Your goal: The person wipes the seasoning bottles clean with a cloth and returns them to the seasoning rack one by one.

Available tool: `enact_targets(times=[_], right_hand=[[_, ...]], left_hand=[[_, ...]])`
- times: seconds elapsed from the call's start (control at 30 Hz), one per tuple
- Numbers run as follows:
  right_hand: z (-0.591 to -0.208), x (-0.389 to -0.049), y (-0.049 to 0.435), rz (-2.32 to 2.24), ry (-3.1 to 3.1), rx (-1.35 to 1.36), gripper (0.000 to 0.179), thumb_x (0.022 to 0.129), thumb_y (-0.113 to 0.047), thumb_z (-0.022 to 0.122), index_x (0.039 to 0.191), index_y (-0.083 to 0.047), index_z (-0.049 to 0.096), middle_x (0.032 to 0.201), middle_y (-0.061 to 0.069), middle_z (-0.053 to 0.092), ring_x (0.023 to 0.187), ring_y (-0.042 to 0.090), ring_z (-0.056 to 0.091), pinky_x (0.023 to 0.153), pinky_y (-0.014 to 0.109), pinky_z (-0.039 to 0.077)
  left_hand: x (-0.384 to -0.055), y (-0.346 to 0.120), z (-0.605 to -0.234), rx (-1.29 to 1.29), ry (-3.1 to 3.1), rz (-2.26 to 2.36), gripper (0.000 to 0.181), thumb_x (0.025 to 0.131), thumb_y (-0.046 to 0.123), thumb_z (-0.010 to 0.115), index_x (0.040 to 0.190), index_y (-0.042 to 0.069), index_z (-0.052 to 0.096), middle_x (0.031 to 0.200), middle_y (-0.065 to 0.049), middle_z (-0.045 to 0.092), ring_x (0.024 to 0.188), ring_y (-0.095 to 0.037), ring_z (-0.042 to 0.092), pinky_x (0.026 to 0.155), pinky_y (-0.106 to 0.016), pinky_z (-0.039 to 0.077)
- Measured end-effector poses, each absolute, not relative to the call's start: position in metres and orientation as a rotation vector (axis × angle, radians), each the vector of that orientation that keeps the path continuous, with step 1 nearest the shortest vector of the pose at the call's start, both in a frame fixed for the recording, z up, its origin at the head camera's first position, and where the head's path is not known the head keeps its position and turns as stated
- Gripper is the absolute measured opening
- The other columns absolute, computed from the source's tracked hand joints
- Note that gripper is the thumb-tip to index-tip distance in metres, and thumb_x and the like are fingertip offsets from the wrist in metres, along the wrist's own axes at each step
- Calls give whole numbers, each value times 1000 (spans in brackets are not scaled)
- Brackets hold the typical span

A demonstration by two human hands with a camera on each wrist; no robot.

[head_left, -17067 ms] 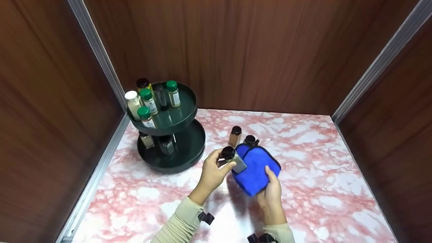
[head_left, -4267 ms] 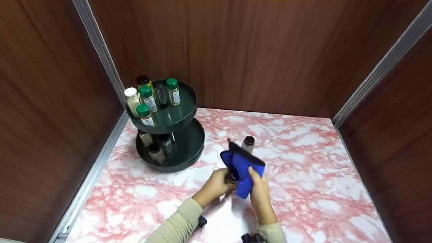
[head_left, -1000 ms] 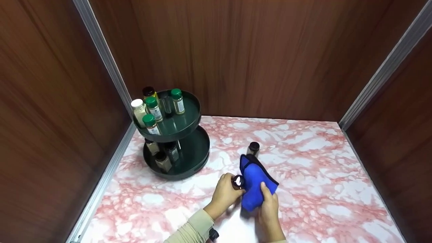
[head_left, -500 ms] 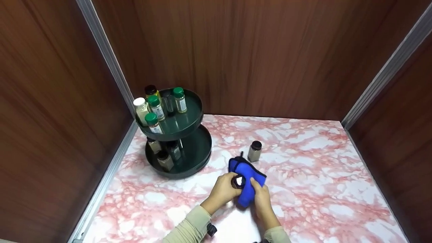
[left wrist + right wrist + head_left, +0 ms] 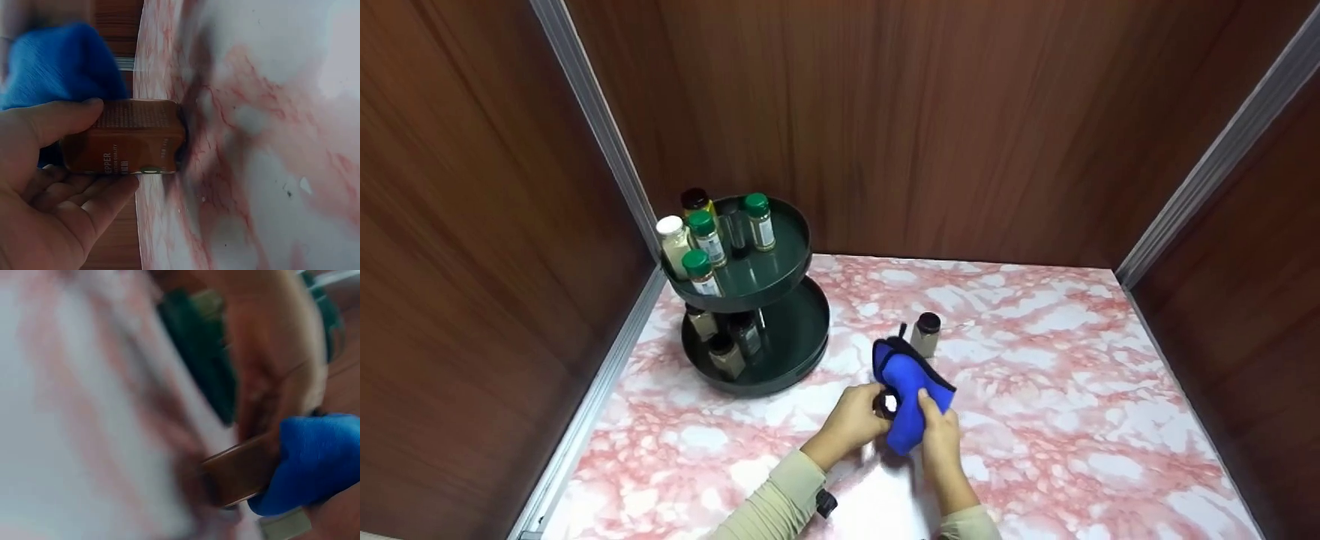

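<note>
In the head view my left hand (image 5: 851, 418) grips a spice jar, its dark cap (image 5: 889, 403) showing beside the cloth. The left wrist view shows the pepper jar (image 5: 126, 138) pinched between thumb and fingers, filled with reddish-brown powder and just off the marbled tabletop. My right hand (image 5: 940, 435) holds a blue cloth (image 5: 911, 394) with black edging, thumb on top. The cloth lies against the jar near its cap end, as the right wrist view also shows with the cloth (image 5: 315, 461) over part of the jar (image 5: 242, 469).
Behind the cloth stands another dark-capped jar (image 5: 926, 336). At left is a two-tier dark green turntable; its upper tray (image 5: 772, 262) carries several bottles with green, white and dark caps. Its lower tray (image 5: 799, 330) holds dark-capped jars. Wooden panels (image 5: 945, 135) enclose the table.
The greyish jar formerly in my left hand is gone from it, and a similar one now stands on the lower tray. The brown jar left the table for my left hand. The cloth shifted slightly.
</note>
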State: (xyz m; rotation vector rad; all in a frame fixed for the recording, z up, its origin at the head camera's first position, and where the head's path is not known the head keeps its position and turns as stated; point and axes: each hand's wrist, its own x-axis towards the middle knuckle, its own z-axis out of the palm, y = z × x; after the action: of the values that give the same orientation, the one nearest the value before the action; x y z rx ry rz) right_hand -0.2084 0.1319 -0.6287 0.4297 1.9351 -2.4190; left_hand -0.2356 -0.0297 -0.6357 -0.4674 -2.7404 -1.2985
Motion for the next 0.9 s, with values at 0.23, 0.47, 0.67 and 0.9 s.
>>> enact_targets(times=[0.23,0.47,0.67,0.9], right_hand=[[-643,-192,142,-2286,2006,532,45,103,-34,58,122,7,61,95,4,74,86,10,67,81,23,53],[-608,-199,143,-2477,1924,428,46,102,-36,59,120,7,60,97,6,74,90,14,69,84,27,56],[-642,-207,137,-2489,1809,496,38,105,-28,57,123,5,60,101,4,75,93,14,71,85,27,57],[-618,-187,145,-2329,1932,543,51,103,-38,57,127,7,54,99,8,73,88,14,68,82,26,55]], left_hand=[[-233,-30,-637,-477,-2741,-1398,35,67,8,84,101,8,74,81,-1,71,70,-7,55,66,-20,46],[-238,-30,-634,-504,-2739,-1363,35,68,9,84,102,5,74,88,-7,75,76,-14,62,69,-21,48],[-239,-27,-633,-497,-2752,-1355,35,68,6,82,102,6,73,81,-3,70,68,-3,51,64,-20,46],[-238,-33,-633,-483,-2757,-1385,36,66,6,85,101,9,74,81,-2,71,71,-12,58,66,-20,45]])
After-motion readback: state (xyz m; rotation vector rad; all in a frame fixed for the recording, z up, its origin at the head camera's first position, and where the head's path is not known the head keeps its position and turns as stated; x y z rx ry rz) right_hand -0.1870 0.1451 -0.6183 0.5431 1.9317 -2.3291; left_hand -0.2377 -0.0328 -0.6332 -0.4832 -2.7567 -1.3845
